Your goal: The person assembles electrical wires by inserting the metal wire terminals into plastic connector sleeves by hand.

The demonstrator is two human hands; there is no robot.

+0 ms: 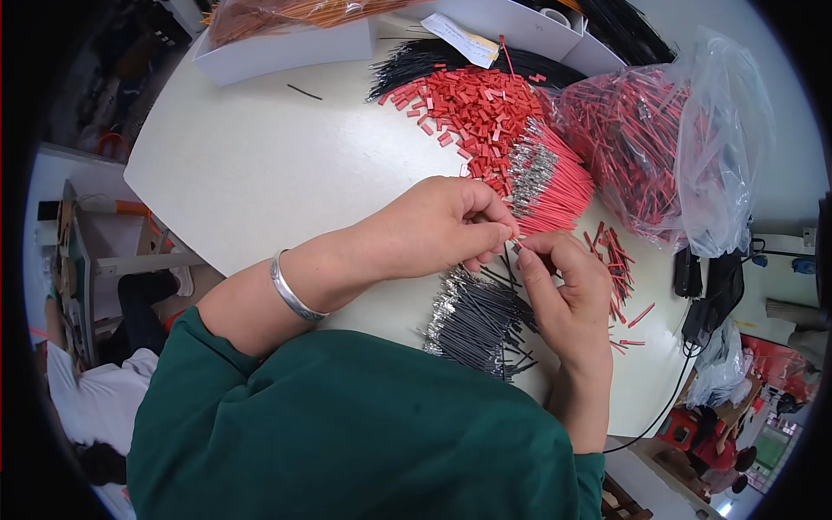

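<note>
My left hand point(451, 224), with a silver bangle at its wrist, is closed in a pinch above the wire piles. Its fingertips meet those of my right hand point(570, 282), also pinching. Between them shows a small metal-ended wire point(516, 243); its far end is hidden by the fingers. Beneath my hands lies a bundle of black wires point(481, 316) with metal terminals at their left ends. Just behind them is a bundle of red wires point(559, 186) with metal terminals. A heap of small red plastic housings point(477, 104) adjoins the red bundle.
A clear plastic bag of red wires point(637, 143) stands at right. Finished-looking red-and-black pieces point(617, 269) lie beside my right hand. A white box point(286, 54) and more black wires point(416, 62) are at the back. Other people sit at left and far right.
</note>
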